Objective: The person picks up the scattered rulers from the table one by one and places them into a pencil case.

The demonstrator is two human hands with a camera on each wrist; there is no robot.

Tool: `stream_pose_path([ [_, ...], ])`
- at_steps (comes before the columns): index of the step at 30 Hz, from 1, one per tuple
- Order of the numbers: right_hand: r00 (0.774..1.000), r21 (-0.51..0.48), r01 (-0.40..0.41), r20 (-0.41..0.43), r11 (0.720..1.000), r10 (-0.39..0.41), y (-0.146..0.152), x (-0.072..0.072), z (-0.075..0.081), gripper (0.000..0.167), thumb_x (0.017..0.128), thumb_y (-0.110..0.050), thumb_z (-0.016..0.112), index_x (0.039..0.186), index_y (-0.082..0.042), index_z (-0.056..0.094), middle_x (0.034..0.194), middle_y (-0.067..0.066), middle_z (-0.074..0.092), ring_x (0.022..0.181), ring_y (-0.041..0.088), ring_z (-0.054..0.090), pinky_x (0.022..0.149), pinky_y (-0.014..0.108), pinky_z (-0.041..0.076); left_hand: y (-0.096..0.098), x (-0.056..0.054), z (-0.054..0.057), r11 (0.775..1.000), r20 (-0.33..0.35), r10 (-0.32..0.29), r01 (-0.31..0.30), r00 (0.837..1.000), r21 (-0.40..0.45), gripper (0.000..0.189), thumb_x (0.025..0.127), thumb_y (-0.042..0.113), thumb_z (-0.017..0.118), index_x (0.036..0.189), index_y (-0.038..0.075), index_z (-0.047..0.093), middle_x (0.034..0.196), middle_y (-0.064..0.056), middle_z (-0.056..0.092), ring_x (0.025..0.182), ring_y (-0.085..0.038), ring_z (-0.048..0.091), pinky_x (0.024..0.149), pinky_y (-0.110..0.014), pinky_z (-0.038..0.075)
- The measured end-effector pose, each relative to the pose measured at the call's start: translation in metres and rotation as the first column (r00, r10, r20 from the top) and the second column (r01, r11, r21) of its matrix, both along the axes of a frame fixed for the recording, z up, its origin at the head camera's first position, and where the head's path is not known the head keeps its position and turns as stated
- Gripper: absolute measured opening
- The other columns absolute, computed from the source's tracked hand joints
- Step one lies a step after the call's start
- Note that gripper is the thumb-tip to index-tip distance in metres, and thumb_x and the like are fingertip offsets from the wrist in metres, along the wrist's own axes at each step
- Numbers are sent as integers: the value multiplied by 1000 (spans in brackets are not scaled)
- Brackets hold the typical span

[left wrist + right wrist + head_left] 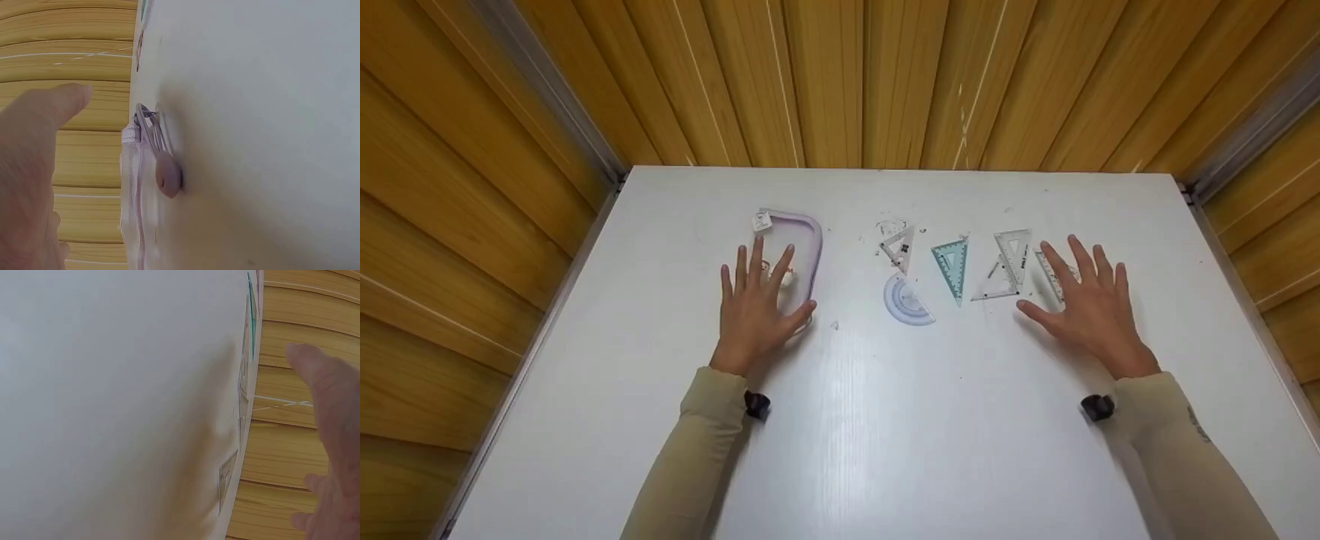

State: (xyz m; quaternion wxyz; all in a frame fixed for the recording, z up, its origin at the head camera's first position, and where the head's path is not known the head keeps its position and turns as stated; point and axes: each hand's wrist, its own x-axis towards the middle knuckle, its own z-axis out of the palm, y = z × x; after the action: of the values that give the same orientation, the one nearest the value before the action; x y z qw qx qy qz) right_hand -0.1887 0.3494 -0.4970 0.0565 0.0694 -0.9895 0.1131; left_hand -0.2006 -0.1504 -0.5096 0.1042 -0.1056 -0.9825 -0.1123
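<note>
My left hand point(754, 311), fingers spread and straight, hovers over a clear pouch with a lilac edge point(817, 251). It holds nothing and hides the pouch's lower left. The left wrist view shows the pouch's zip point(132, 191) and a mauve oval pull point(168, 175) on a cord. Spread just as wide, my right hand point(1091, 311) is above a transparent scaled piece point(1048, 271), partly covered by the fingers; that palm is bare too. Left of it lie two overlapping clear set squares point(1023, 262), a teal set square point(958, 287) and a bluish protractor point(898, 304).
A clear set square with dark printed figures point(907, 259) lies above the protractor. A small white tag point(762, 221) sits at the pouch's top corner. The white table point(900, 450) ends at yellow wood-patterned panels point(825, 82) behind and at both sides.
</note>
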Motion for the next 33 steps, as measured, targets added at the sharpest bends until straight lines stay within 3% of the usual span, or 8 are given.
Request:
stream_pose_path([
  [15,999,-55,-44,21,997,45,-26,-11,6,97,90,-63,66,165,-25,19,168,21,15,150,54,11,115,72,3,9,-12,11,998,47,-16,14,999,58,86,94,67,53,165,28,24,170,-18,13,154,-44,13,118,-66,14],
  [21,998,-77,-61,20,995,63,-36,-13,6,96,90,-62,68,165,-25,22,168,19,16,150,52,12,116,71,4,13,-15,11,999,56,-12,9,998,54,83,96,63,53,164,25,26,170,-18,16,155,-42,13,119,-65,12],
  [27,997,-87,-64,42,994,68,-46,-13,5,90,90,-56,71,163,-24,29,168,18,19,151,51,12,116,71,6,14,-17,11,997,59,-17,13,998,73,78,96,55,59,161,19,36,169,-19,19,154,-44,16,119,-66,13],
  [33,996,-118,-59,66,991,67,-54,-12,5,85,91,-51,72,160,-20,36,167,19,21,151,50,13,116,70,5,19,-21,8,994,20,-18,16,1000,112,69,96,46,65,154,13,48,166,-21,27,151,-45,25,117,-66,20],
])
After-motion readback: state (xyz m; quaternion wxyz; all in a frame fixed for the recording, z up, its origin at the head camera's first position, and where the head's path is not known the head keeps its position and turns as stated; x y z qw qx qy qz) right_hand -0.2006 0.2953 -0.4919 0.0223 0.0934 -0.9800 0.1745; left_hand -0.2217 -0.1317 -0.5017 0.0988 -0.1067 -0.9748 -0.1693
